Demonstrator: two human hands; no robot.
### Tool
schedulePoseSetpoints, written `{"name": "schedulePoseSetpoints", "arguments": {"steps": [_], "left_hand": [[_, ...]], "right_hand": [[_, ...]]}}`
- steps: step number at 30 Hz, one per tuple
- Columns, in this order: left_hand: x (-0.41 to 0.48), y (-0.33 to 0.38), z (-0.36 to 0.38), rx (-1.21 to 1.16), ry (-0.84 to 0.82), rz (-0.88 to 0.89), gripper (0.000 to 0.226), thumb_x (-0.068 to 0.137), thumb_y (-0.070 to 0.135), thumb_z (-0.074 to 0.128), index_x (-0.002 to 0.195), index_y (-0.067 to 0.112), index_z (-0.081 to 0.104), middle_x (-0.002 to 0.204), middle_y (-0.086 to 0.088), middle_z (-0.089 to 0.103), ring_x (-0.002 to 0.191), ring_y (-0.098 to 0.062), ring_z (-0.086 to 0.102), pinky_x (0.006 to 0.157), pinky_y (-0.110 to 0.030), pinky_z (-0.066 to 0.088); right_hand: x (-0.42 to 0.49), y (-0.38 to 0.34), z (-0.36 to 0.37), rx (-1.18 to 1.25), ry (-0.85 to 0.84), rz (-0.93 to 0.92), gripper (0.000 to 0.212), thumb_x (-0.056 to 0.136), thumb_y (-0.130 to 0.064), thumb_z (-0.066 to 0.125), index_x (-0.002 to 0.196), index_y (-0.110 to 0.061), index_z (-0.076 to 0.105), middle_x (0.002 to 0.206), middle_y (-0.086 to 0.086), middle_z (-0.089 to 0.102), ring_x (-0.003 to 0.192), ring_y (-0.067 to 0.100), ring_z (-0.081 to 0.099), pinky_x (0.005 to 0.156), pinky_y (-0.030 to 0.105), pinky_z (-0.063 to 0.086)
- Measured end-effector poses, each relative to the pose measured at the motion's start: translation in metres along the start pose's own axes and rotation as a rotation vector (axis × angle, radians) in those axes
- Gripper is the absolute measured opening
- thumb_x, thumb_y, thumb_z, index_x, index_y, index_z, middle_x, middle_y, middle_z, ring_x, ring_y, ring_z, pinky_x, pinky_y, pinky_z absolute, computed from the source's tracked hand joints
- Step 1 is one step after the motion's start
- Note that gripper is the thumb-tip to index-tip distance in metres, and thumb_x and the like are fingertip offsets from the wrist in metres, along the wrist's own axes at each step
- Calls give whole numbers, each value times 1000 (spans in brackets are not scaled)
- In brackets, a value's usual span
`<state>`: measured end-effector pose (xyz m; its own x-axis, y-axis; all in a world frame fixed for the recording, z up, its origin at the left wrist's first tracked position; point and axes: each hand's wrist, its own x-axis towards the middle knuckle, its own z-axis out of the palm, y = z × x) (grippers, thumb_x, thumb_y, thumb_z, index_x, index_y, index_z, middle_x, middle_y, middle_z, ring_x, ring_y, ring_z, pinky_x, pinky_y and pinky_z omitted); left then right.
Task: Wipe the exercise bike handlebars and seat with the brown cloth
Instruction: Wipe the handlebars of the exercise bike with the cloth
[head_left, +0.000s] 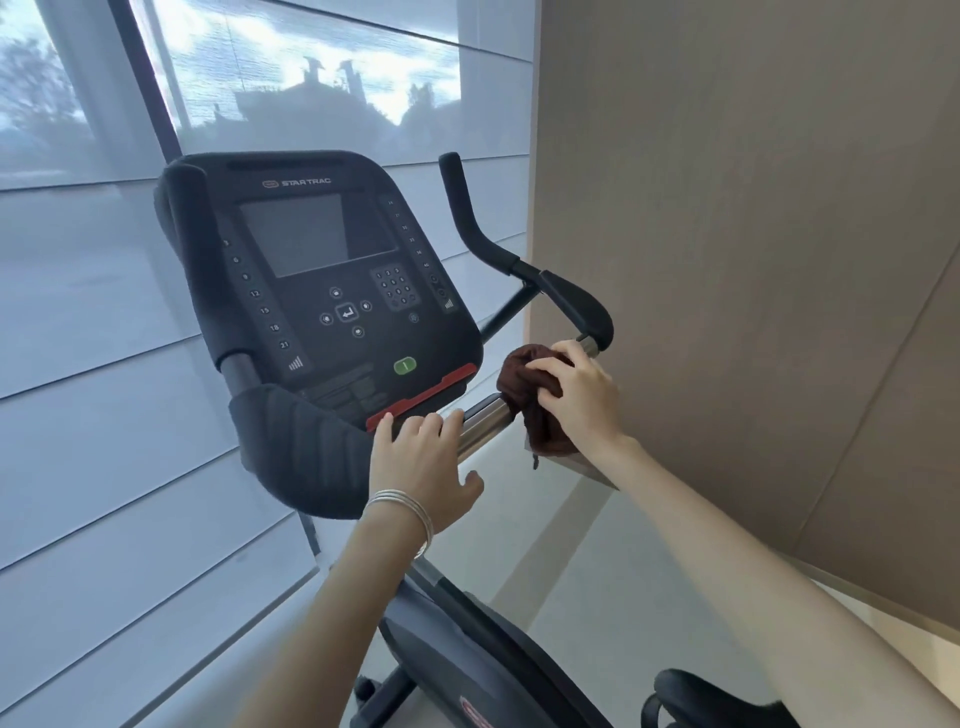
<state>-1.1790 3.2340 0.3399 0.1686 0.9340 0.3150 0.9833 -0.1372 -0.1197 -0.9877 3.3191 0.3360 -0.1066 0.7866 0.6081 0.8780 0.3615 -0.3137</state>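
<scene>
The bunched brown cloth (519, 382) is hiding a stretch of the shiny steel handlebar tube (483, 418), and the right hand (582, 395) is covering part of that cloth. The bottom edge is cutting off the black padded seat (711, 699).

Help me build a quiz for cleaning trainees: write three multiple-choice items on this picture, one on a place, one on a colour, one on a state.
1. Where is the cloth? A on the seat; B on the steel handlebar, right of the console; C on the floor.
2. What colour is the console's oval button? A blue; B yellow; C green.
3. What is the right hand doing? A gripping the cloth; B hanging empty; C pressing the button.
Answers: B, the cloth is bunched on the bar; C, it shows green below the keypad; A, its fingers curl on the cloth.
</scene>
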Motion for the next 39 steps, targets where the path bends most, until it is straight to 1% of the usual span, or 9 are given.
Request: {"name": "schedulePoseSetpoints", "arguments": {"steps": [3,6,14,22,26,29,32,35,39], "left_hand": [[23,15,6,8,-15,-3,61,86,52,44,137,21,30,120,2,57,106,-23,56,93,-39,40],[43,24,12,-35,-29,-25,58,87,49,47,134,20,31,114,0,57,99,-24,58,79,-35,43],[71,47,32,-7,50,-48,56,88,50,45,134,22,28,111,0,57,94,-22,58,74,-33,43],[89,59,45,19,130,-58,50,88,51,42,128,22,36,105,4,57,91,-20,58,70,-30,40],[86,57,48,18,161,-63,54,86,53,44,131,24,33,106,5,56,88,-18,57,69,-28,42],[85,57,49,29,168,-61,55,87,52,44,132,24,31,108,5,55,90,-17,56,68,-27,39],[85,58,50,48,170,-64,56,87,50,44,134,23,29,109,6,54,90,-17,55,66,-27,36],[84,58,50,70,179,-56,57,87,50,43,135,23,28,113,6,53,92,-16,55,66,-26,35],[82,56,49,82,180,-41,58,87,51,43,136,23,28,114,7,53,93,-16,55,66,-25,35]], "right_hand": [[9,13,6,-14,38,-56,24,83,-19,65,107,-22,68,119,3,60,98,26,60,71,24,43],[23,33,13,50,98,27,26,82,-16,64,107,-23,67,122,1,58,99,25,59,70,22,38],[49,93,9,145,55,139,32,83,-12,63,112,-24,65,127,-4,52,104,25,57,76,30,47],[20,78,25,196,125,-71,31,77,-21,71,107,-29,67,124,-6,58,94,15,63,74,4,34],[53,112,22,206,123,103,33,76,-17,67,106,-30,66,126,-11,54,98,20,61,71,27,49],[63,125,21,184,130,162,33,77,-15,66,107,-29,66,125,-9,55,98,23,61,72,31,48],[44,111,29,161,211,157,33,75,-18,69,106,-29,66,122,-8,57,95,20,62,72,24,44],[10,87,40,256,278,0,29,76,-24,68,105,-27,66,118,-8,59,95,8,59,80,1,34],[10,80,41,256,275,-125,28,76,-25,64,103,-28,67,117,-7,61,95,4,56,78,5,39]]}}
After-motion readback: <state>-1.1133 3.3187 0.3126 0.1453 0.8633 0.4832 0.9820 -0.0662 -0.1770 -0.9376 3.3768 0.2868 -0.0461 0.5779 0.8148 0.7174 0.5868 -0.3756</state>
